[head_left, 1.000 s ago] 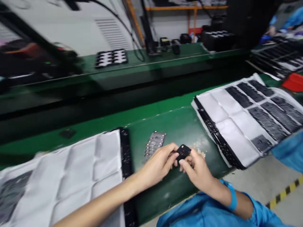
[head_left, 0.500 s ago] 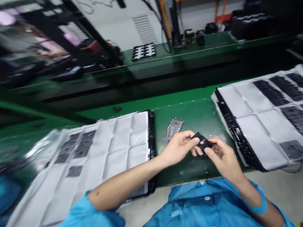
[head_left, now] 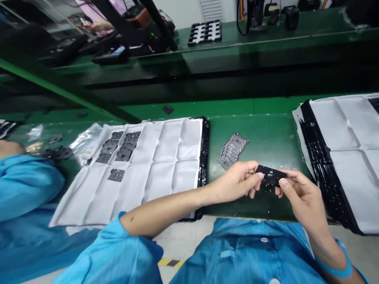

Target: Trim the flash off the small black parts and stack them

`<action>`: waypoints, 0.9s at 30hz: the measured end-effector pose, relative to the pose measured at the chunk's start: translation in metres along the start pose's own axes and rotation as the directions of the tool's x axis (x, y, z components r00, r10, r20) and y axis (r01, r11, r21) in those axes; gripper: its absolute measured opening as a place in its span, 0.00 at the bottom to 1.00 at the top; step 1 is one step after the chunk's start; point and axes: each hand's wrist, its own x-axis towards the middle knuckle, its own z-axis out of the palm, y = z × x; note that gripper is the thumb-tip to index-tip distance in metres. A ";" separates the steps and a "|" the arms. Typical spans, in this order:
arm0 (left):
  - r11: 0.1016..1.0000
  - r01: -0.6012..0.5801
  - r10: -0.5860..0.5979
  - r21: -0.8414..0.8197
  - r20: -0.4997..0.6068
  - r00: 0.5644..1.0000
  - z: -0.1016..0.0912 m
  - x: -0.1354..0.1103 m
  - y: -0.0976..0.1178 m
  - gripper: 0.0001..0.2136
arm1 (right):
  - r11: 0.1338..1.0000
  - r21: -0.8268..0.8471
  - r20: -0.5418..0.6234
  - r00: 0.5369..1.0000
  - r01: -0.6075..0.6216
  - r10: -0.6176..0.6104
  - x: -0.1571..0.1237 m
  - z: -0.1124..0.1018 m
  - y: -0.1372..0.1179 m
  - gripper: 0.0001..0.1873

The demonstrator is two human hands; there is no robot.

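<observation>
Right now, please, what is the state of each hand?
Left hand: closed, fingers holding one end of the black plate.
Right hand: closed, fingers holding the other end of the black plate.

My feed shows fairly even, moderate light on the near worktop [head_left: 266, 134]; I can't see its source. The white liner [head_left: 166, 142] at centre left is among the brightest areas, with soft grey shading along its creases, while everything under the rear worktop [head_left: 322, 25] sinks to near black. I catch small glints on the black tray edge [head_left: 324, 169] at right. The upper left smears and stretches; the fingers [head_left: 251, 182] look reasonably crisp.
</observation>
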 end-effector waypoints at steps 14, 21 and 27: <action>0.926 -0.206 0.213 0.315 0.012 0.977 -0.006 0.005 -0.010 0.06 | 0.998 -0.064 -0.021 1.000 -0.016 0.015 0.016 0.017 0.004 0.17; 0.970 -0.156 0.161 0.187 -0.012 0.987 -0.003 0.003 -0.008 0.06 | 1.000 -0.023 -0.049 0.999 0.018 -0.019 0.021 0.025 -0.003 0.12; 0.906 -0.204 0.256 0.371 -0.097 0.962 -0.005 0.001 -0.009 0.13 | 1.000 0.006 0.016 1.000 -0.027 0.027 0.019 0.026 0.005 0.15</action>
